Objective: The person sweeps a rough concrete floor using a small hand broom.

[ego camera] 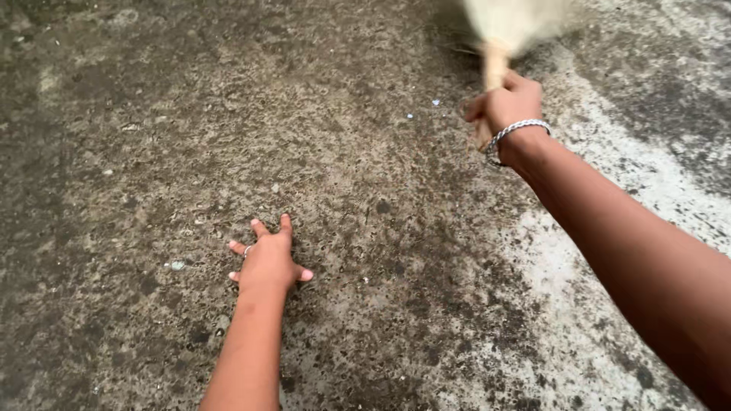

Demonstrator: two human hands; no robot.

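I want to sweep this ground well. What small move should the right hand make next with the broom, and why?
Probably draw the broom in a short stroke toward the small pale specks just left of it. The right hand grips the handle with fingers closed, bristles blurred above, and those specks lie on the dark concrete ground. The left hand, spread open, is well clear.

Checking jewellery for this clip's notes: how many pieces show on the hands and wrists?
2: a ring on the left hand, a silver chain bracelet on the right wrist. The right hand grips a broom handle, possibly hiding more.

Rough concrete floor (pixel 137 137) — dark and mottled, with a paler worn patch (pixel 609 167) at right — under flat daylight.
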